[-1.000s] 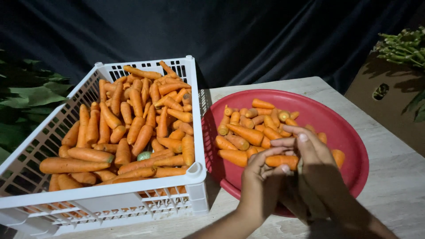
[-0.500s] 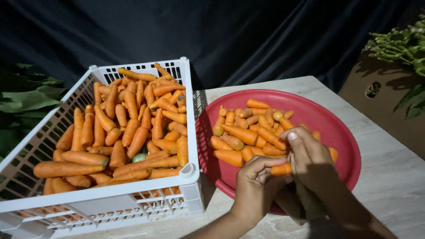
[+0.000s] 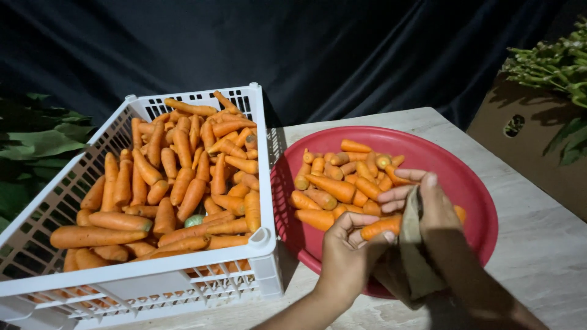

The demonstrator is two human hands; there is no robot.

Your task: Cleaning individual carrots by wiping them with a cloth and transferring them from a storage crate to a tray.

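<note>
Holding one carrot [image 3: 380, 227] over the near rim of the red basin [image 3: 474, 183], the left hand [image 3: 347, 256] grips its end while the right hand [image 3: 428, 205] clasps a brownish cloth [image 3: 416, 256] against it; both hands have shifted slightly nearer the basin's centre since earlier.

Pale stone-look table [image 3: 538, 244]; white crate [image 3: 183, 287]; red basin [image 3: 471, 183].

Head view. The left hand [image 3: 345, 253] grips one end of a carrot [image 3: 380, 227] above the near rim of a red basin [image 3: 474, 183] of carrots; the right hand [image 3: 422, 198] presses a brownish cloth [image 3: 416, 256] against it. Left of the basin, a white slatted crate [image 3: 202, 278] heaped with carrots stands on the pale tabletop [image 3: 544, 256].
</note>
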